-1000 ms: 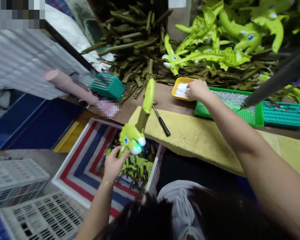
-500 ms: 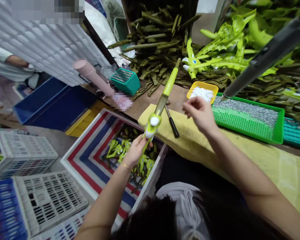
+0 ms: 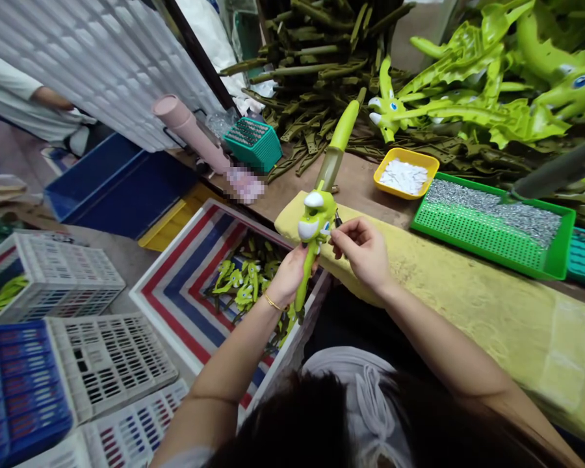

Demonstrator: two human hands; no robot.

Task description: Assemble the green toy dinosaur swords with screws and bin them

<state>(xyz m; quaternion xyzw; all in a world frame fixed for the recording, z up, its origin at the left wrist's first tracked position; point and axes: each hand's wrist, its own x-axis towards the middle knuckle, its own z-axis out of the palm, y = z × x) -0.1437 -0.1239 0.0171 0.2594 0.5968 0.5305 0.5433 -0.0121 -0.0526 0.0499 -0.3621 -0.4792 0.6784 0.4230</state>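
Observation:
My left hand (image 3: 292, 270) is closed around a lime-green toy with a dragon-like head (image 3: 316, 214), white at the snout and with a blue eye. A long olive and green shaft runs up from the head toward the back of the table, and a green part hangs below it. My right hand (image 3: 363, 250) is pinched at the side of the head, by the eye. A small white piece (image 3: 326, 232) shows at its fingertips, partly hidden. Behind that hand is a screwdriver-like tool (image 3: 338, 219), mostly covered.
A yellow tray (image 3: 377, 184) of white pieces and a green tray (image 3: 492, 255) of metal screws stand right of the toy. Olive and green parts (image 3: 468, 104) pile up behind. A striped-lined crate (image 3: 170, 279) with finished-looking toys is at lower left. A dark rod (image 3: 560, 162) slants in from the right.
My right hand has come from beside the yellow tray to the toy's head. My left hand has shifted slightly right, and the head has turned to show its eye.

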